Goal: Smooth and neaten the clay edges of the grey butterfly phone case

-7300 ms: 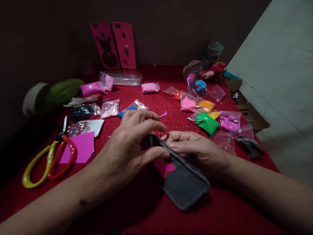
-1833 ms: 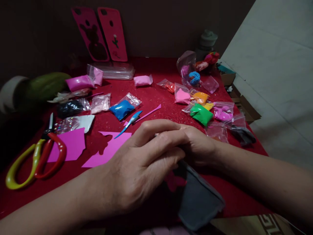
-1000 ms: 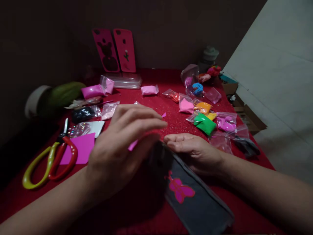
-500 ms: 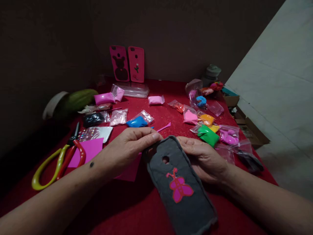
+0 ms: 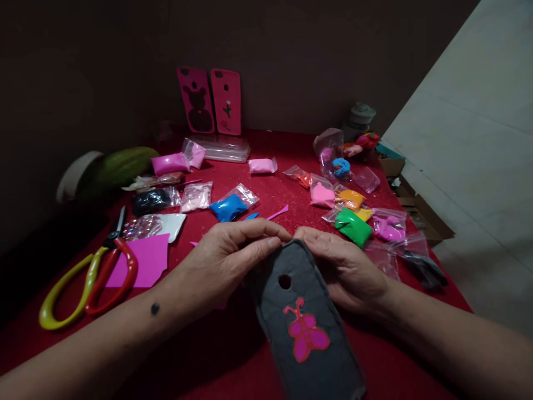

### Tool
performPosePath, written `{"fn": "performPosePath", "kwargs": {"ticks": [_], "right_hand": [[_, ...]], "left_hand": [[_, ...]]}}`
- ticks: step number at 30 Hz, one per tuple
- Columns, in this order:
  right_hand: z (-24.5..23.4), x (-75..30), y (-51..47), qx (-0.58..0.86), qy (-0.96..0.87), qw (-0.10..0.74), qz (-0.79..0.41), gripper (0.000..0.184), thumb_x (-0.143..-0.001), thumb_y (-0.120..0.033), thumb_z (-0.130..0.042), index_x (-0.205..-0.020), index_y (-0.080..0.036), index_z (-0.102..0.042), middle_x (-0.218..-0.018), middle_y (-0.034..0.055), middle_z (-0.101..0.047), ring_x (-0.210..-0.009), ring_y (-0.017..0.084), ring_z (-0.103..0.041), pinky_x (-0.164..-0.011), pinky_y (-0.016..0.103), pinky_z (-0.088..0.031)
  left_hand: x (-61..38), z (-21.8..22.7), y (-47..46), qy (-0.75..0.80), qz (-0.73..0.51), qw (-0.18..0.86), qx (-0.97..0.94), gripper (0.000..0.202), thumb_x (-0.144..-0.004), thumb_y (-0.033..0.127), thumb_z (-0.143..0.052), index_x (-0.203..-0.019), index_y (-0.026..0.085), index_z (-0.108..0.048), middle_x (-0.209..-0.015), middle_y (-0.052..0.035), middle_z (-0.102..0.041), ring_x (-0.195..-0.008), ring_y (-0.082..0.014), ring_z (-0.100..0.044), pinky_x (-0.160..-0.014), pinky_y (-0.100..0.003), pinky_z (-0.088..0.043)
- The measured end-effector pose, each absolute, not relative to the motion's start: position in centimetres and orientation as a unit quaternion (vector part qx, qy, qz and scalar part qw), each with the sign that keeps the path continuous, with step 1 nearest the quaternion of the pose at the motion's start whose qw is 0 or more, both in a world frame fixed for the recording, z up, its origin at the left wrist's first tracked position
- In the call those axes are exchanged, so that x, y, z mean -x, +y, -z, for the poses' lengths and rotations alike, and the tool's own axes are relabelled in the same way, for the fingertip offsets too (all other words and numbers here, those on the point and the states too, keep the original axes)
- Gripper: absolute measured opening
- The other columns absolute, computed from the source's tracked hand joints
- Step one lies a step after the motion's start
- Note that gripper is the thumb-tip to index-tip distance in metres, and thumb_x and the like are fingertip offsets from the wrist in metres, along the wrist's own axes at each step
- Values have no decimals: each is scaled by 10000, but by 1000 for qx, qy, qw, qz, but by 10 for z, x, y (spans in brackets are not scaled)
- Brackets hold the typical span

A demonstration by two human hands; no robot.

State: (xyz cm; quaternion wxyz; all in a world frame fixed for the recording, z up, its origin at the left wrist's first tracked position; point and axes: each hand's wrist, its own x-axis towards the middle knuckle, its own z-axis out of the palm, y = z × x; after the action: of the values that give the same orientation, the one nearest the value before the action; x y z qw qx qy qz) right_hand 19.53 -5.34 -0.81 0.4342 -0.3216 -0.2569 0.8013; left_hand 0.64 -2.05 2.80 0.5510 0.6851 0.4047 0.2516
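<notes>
- Foreground, centre: a grey case (image 5: 303, 286) lies between the two hands, apparently raised over the red counter (image 5: 266, 191), its near end cut off by the frame. It is tilted with its decorated side up, presumably so that the person can inspect it.
- Surface of the case: matt and slightly uneven, with a wavy raised rim suggesting soft, hand-pressed material. A magenta butterfly (image 5: 308, 333) outlined in red sits below a round hole (image 5: 285, 281).
- Far end of the case: the left hand (image 5: 237, 250) pinches the upper left corner narrowly, thumb on top; the right hand (image 5: 341, 266) closes around the upper right edge, some fingers hidden behind. Gripping only the rim likely spares the butterfly from being smudged.
- Left side: scissors (image 5: 92, 279) overlap a magenta sheet (image 5: 145, 255), handles toward the person, probably for easy pick-up.
- Middle distance: a pink tool (image 5: 278, 212) lies just beyond the hands, near a blue packet (image 5: 229, 206); a green packet (image 5: 353, 225) lies to the right among other colours. The plastic bags may prevent drying.
- Background: a bear-patterned case (image 5: 197, 105) and a flower-patterned case (image 5: 227, 105) lean upright, seemingly for display, behind clear trays (image 5: 222, 149).
</notes>
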Motion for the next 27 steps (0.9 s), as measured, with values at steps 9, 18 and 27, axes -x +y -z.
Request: {"fn": "performPosePath", "kwargs": {"ticks": [9,18,27], "right_hand": [[7,-192,-58,291,-229,432,-823,176,-763,-241,-715,-742,-121,-588,-658,-5,-579,-576,89,-536,-593,209,-442],[8,-192,-61,273,-237,433,-826,179,-795,-223,-685,-704,-124,-568,-614,-16,-551,-540,76,-503,-553,184,-407],[6,-192,-62,279,-261,421,-823,211,-802,-265,-673,-701,-128,-548,-628,-13,-520,-558,84,-474,-562,195,-384]], "left_hand": [[-13,-31,-26,374,-317,389,-780,121,-865,192,-589,-873,162,-706,-807,-3,-670,-750,-109,-606,-664,-197,-461],[-19,-21,-36,288,-358,108,-882,131,-884,99,-564,-832,80,-684,-796,-61,-650,-736,-106,-608,-697,-195,-466],[-13,-32,-38,311,-350,232,-853,154,-895,129,-555,-828,114,-693,-836,-35,-667,-760,-85,-615,-693,-158,-467]]}}
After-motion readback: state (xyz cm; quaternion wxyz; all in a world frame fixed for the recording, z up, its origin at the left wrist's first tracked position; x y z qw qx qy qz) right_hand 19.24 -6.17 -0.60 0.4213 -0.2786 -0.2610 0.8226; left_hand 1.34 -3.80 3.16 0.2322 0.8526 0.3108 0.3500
